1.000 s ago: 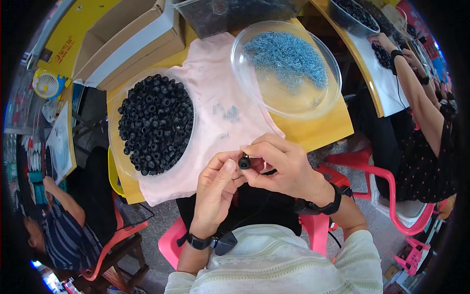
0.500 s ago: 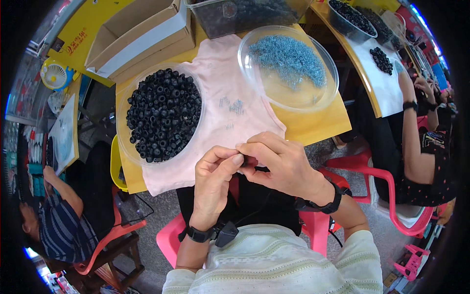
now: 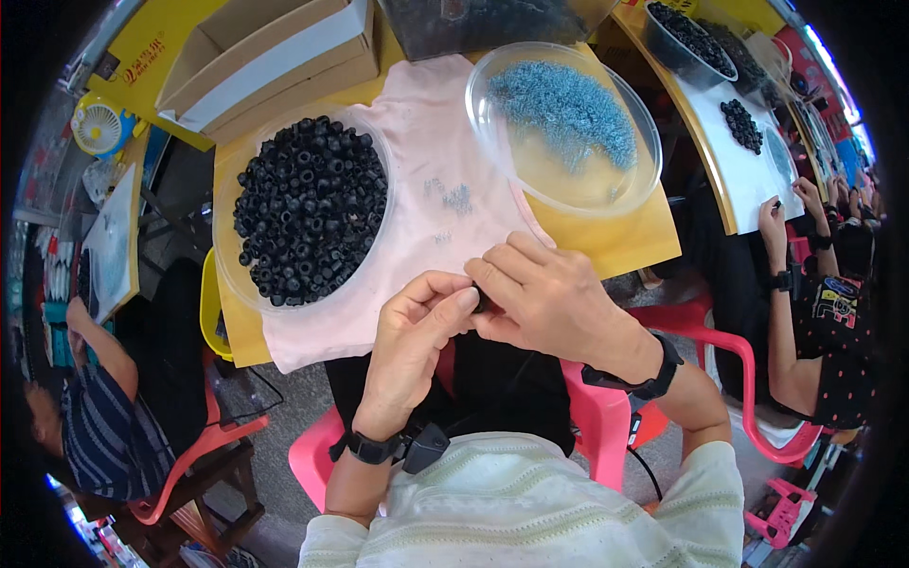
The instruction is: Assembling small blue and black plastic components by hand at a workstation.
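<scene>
My left hand point(image 3: 415, 339) and my right hand point(image 3: 561, 295) meet in front of my body, just off the near edge of the table. Between their fingertips they pinch a small black plastic piece point(image 3: 480, 301), mostly covered by the fingers. Beyond my left hand stands a round clear tub point(image 3: 227, 284) heaped with hollow black plastic pieces point(image 3: 308, 213). Farther right, a second clear round tub point(image 3: 568, 197) contains many tiny bluish-silver pieces point(image 3: 568, 109), too small to make out clearly. A few more tiny pieces point(image 3: 458, 199) lie on the pink cloth point(image 3: 426, 123) between the tubs.
An open cardboard box point(image 3: 284, 71) and a dark-filled clear bin point(image 3: 492, 28) stand along the far side of the yellow table point(image 3: 634, 237). People sit at tables left and right. A yellow bucket point(image 3: 210, 303) stands left; pink chairs point(image 3: 748, 364) are nearby.
My right hand has turned over slightly, its fingers now curled more closely around the black piece. The view has shifted a little. At the right, the other person's hands have moved nearer.
</scene>
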Demonstrator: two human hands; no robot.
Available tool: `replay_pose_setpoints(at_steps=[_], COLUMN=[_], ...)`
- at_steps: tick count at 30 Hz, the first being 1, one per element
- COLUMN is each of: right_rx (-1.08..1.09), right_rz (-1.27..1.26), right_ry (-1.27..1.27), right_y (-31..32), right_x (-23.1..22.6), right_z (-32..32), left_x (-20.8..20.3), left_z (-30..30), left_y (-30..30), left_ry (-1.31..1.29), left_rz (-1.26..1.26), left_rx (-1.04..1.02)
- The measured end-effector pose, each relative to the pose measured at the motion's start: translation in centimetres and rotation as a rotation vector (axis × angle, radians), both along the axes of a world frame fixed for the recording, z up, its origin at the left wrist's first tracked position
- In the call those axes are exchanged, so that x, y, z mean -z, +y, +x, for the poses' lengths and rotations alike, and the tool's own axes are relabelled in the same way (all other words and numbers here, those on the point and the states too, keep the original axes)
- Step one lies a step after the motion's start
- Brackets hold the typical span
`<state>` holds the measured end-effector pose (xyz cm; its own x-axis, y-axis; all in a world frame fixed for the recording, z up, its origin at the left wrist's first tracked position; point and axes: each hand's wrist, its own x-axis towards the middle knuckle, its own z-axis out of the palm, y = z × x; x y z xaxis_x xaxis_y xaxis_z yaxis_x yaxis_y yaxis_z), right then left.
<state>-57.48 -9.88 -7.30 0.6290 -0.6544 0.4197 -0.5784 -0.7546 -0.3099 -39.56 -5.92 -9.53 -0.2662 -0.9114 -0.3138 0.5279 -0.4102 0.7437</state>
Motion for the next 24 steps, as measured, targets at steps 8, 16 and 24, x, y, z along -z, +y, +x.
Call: replay_pose_setpoints(at_steps=[8,16,24], right_rx=[-0.017,-0.099,-0.103], right_rz=[0.038,-0.105,-0.091], right_ry=[-0.075,-0.051,-0.060], right_y=[-0.3,-1.0,-0.7], right_x=[0.7,1.3,-0.9], right_z=[-0.2,-0.1,0.6], left_x=[0.2,-1.0,-4.9], left_z=[-1.0,-0.7,0.6], left_y=[0.8,0.4,-1.4], left_ry=[-0.006,-0.079,-0.240], left_rz=[0.010,0.042,0.150], left_rx=[0.038,0.078,0.232])
